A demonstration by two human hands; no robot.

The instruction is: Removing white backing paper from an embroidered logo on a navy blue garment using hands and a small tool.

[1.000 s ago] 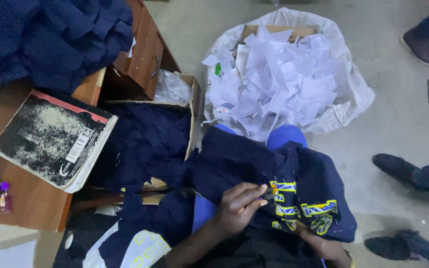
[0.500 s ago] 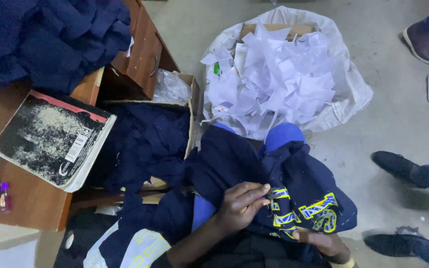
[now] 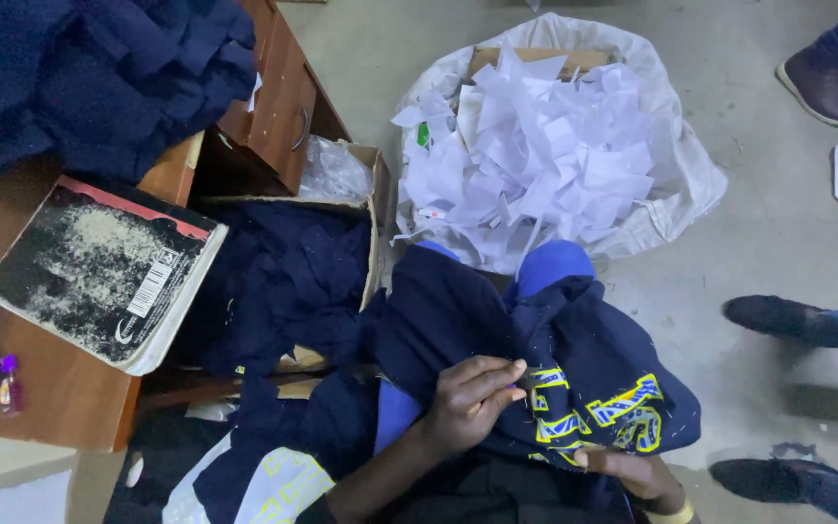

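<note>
We take the navy garment (image 3: 497, 340) as our landmark; it lies draped over the person's lap, apparently so that its yellow-and-blue lettering (image 3: 613, 412) faces up for close work. The left hand (image 3: 472, 398) sits on the garment beside the lettering, its grip pinched on a fold of cloth just at the edge of the lettering. The right hand (image 3: 632, 471), below the lettering, rests on the hem; whether its grip is clenched we cannot tell. Above the garment stands a white sack (image 3: 691, 184) heaped with paper scraps (image 3: 535, 155), placed within easy reach. Left of the garment, a cardboard box (image 3: 372, 243) holds more navy cloth, and a worn notebook (image 3: 99, 272) lies on the wooden tabletop (image 3: 41, 408).
</note>
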